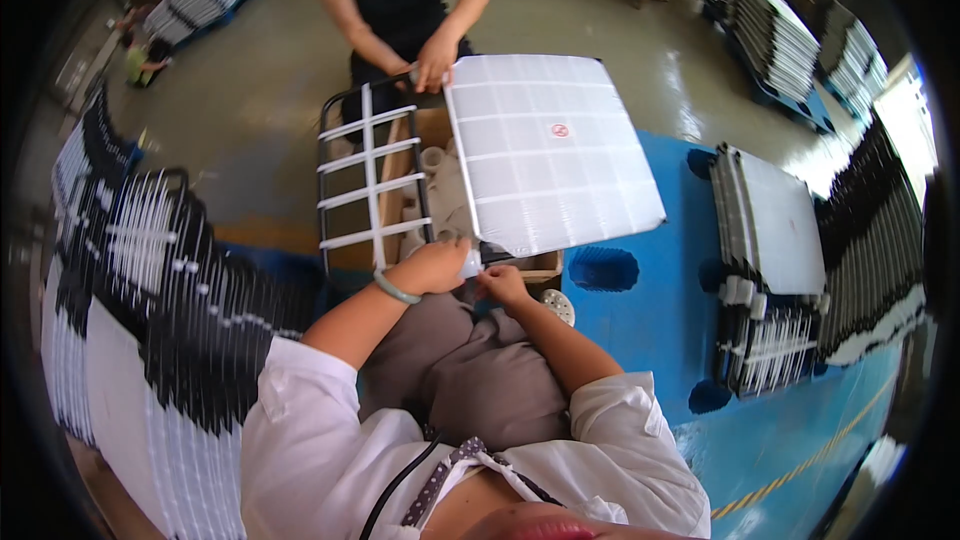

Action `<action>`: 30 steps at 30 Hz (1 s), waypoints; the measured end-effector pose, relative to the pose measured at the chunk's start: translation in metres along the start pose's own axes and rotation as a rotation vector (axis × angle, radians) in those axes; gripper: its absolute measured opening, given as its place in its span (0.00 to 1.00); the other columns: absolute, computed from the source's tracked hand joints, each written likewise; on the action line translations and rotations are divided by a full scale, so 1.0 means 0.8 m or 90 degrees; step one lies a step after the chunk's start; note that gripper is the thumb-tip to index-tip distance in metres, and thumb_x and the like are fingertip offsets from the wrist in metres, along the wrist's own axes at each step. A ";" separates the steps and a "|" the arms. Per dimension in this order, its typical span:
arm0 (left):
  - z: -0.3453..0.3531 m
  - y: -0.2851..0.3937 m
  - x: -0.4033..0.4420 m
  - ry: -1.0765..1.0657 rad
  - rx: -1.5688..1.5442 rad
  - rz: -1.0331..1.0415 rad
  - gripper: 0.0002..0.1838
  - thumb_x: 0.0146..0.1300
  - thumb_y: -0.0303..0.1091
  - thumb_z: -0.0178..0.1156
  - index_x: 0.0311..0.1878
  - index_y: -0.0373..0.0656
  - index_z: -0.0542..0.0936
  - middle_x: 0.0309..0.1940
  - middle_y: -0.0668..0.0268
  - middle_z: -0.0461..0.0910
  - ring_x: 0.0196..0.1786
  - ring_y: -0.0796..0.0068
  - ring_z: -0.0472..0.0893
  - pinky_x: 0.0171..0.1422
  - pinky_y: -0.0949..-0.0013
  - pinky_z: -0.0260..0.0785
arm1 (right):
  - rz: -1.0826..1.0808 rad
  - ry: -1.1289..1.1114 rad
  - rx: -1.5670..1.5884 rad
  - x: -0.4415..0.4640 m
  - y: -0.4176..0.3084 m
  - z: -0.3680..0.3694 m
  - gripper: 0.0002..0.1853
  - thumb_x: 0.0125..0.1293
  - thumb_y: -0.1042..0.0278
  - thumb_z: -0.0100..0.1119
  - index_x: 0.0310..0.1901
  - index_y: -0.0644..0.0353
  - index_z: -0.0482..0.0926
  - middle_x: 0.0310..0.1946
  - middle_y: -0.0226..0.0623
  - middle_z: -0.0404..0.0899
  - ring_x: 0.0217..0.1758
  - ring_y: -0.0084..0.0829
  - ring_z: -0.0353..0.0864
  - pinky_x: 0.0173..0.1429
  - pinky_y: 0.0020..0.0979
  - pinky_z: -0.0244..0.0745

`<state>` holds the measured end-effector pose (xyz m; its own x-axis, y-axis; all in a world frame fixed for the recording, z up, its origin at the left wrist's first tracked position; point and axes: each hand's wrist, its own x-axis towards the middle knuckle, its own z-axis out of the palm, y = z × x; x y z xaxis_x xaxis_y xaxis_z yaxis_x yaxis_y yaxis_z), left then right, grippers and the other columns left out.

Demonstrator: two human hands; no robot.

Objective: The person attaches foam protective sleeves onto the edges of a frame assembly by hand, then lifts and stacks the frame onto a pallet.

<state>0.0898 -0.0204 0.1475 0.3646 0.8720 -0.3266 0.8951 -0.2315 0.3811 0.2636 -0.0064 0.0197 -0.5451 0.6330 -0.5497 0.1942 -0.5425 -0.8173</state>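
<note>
My left hand [440, 265], with a bracelet at its wrist, is closed around a small white piece [470, 262] near the low corner of a flat panel. That white panel [555, 155] carries a red mark and looks wrapped in clear film. Just beside it, my right hand [503, 283] has its fingers pinched together under the same corner; what they hold is hidden. To the left of the panel stands a black frame [372, 175] crossed by white straps. A wooden box [545, 267] below contains pale tube-like pieces [432, 160].
Across from me, a person in black [395, 0] has both hands at the panel's far corner. A blue pallet [625, 310] lies to the right, bearing stacked white panels [770, 220]. Stacks of black frames [210, 310] rise close on my left.
</note>
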 end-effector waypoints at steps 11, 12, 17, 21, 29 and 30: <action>-0.008 0.014 0.031 -0.029 0.088 0.122 0.38 0.28 0.43 0.75 0.44 0.36 0.69 0.34 0.50 0.78 0.39 0.49 0.79 0.43 0.57 0.72 | 0.180 -0.148 0.289 -0.016 -0.028 -0.001 0.44 0.57 0.25 0.41 0.56 0.65 0.63 0.42 0.52 0.76 0.41 0.39 0.79 0.46 0.39 0.73; -0.008 0.012 0.034 -0.031 0.084 0.132 0.39 0.27 0.43 0.76 0.44 0.36 0.69 0.34 0.49 0.78 0.39 0.49 0.79 0.43 0.57 0.72 | 0.196 -0.111 0.295 -0.028 -0.042 0.002 0.45 0.56 0.26 0.45 0.58 0.65 0.62 0.43 0.51 0.76 0.42 0.39 0.79 0.47 0.38 0.73; -0.014 0.019 0.033 -0.055 0.069 0.133 0.38 0.25 0.43 0.77 0.42 0.37 0.71 0.33 0.50 0.77 0.40 0.49 0.78 0.44 0.57 0.71 | 0.197 -0.156 0.317 -0.014 -0.020 0.006 0.46 0.54 0.24 0.47 0.54 0.67 0.68 0.43 0.49 0.76 0.41 0.38 0.78 0.47 0.38 0.75; -0.009 0.010 0.029 -0.044 0.061 0.165 0.35 0.26 0.42 0.78 0.40 0.37 0.73 0.33 0.52 0.77 0.40 0.50 0.77 0.45 0.57 0.71 | 0.153 -0.198 0.350 -0.014 -0.014 0.008 0.38 0.57 0.33 0.54 0.53 0.64 0.69 0.43 0.47 0.76 0.40 0.37 0.78 0.46 0.37 0.77; -0.007 -0.011 0.029 -0.027 -0.005 0.195 0.24 0.29 0.39 0.76 0.29 0.39 0.76 0.29 0.55 0.76 0.35 0.54 0.76 0.40 0.60 0.69 | 0.189 -0.179 0.370 -0.011 -0.017 0.008 0.27 0.54 0.63 0.59 0.55 0.61 0.66 0.47 0.46 0.72 0.40 0.41 0.78 0.45 0.38 0.78; -0.007 -0.010 0.029 -0.030 0.002 0.181 0.23 0.31 0.40 0.76 0.30 0.39 0.76 0.28 0.56 0.76 0.34 0.55 0.76 0.39 0.61 0.69 | 0.192 -0.156 0.375 -0.009 -0.015 0.009 0.28 0.54 0.63 0.59 0.56 0.61 0.65 0.47 0.46 0.71 0.39 0.41 0.78 0.45 0.38 0.78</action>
<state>0.0896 0.0043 0.1414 0.6120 0.7515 -0.2464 0.7561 -0.4646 0.4609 0.2592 -0.0088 0.0345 -0.7183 0.3032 -0.6262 -0.0700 -0.9270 -0.3685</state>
